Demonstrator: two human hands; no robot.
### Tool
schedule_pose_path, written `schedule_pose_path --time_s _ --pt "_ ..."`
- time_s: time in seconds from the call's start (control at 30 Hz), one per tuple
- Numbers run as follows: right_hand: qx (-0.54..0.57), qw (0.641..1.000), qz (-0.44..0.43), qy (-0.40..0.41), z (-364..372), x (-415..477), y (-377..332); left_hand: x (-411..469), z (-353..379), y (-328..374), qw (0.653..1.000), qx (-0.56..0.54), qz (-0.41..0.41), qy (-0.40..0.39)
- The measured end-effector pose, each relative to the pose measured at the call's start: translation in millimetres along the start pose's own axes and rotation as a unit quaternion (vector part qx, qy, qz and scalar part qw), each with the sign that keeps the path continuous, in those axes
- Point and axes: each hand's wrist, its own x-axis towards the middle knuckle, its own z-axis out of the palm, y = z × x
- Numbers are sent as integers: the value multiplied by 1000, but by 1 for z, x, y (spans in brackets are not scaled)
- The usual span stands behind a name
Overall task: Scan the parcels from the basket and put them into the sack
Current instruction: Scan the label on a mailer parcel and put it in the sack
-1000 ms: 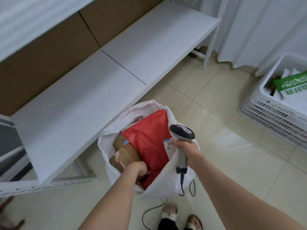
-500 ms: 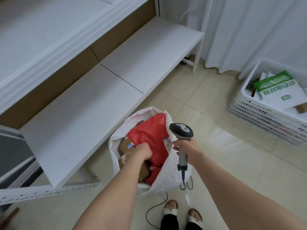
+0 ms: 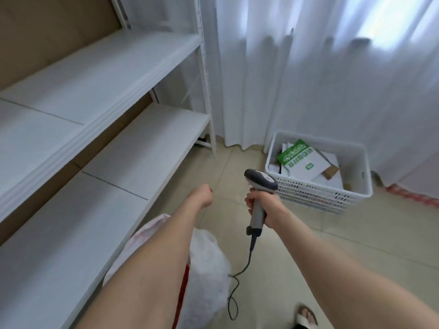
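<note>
Parcels [image 3: 303,162] sit in the basket [image 3: 308,193] ahead-right, nearer the right hand [image 3: 263,206], which grips the scanner [image 3: 260,179]. Left hand [image 3: 202,195] is empty, fingers curled.

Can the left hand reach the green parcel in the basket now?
Probably yes, after a step closer. The left hand looks empty, the green parcel lies on top in the open basket, and only bare floor lies between them.
</note>
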Motion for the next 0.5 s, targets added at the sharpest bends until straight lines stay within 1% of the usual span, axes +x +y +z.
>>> schedule_pose_path --time_s 0.13,0.27,0.37,0.5 --pt "45 999 -7 15 -56 23 -52 25 -9 91 999 -8 31 11" --pt "63 998 -7 18 -121 58 -104 53 -6 186 999 6 41 26" --pt "86 995 15 39 -180 84 -140 72 6 257 998 20 46 23" --pt "161 982 29 92 -248 128 -180 96 26 338 998 21 58 4"
